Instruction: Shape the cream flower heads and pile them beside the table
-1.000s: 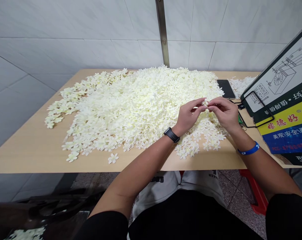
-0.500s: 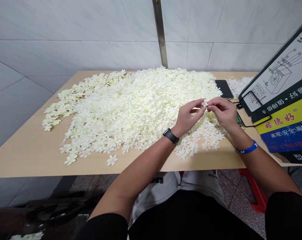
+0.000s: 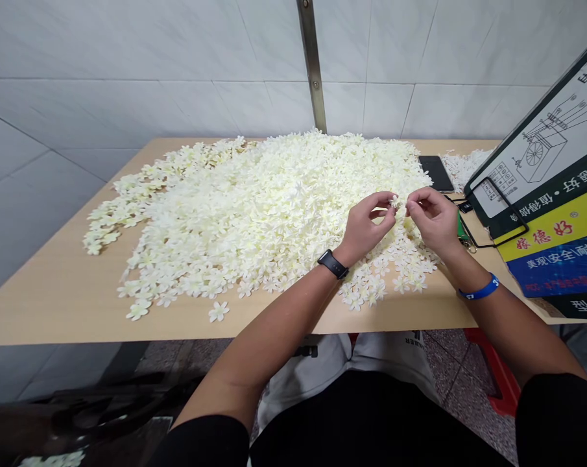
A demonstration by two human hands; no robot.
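Note:
A big heap of small white artificial flowers (image 3: 274,201) covers most of the wooden table (image 3: 54,298). Above the heap's right side, my left hand (image 3: 368,224) pinches a single white flower (image 3: 394,202) between thumb and fingertips. My right hand (image 3: 432,217) hovers just right of it, its thumb and forefinger pinched together; whether anything is in them is too small to make out. A narrow gap separates the two hands. A black watch sits on my left wrist and a blue band on my right.
A black phone (image 3: 435,172) lies at the back right beside a smaller pile of white pieces (image 3: 463,165). A printed cardboard box (image 3: 551,188) leans at the right edge. Tiled wall behind. A red stool (image 3: 497,376) stands under the table.
My hands held the flower together before; now my right hand has drawn slightly to the right, leaving the flower in my left fingers. The view shifted a little between the first two frames.

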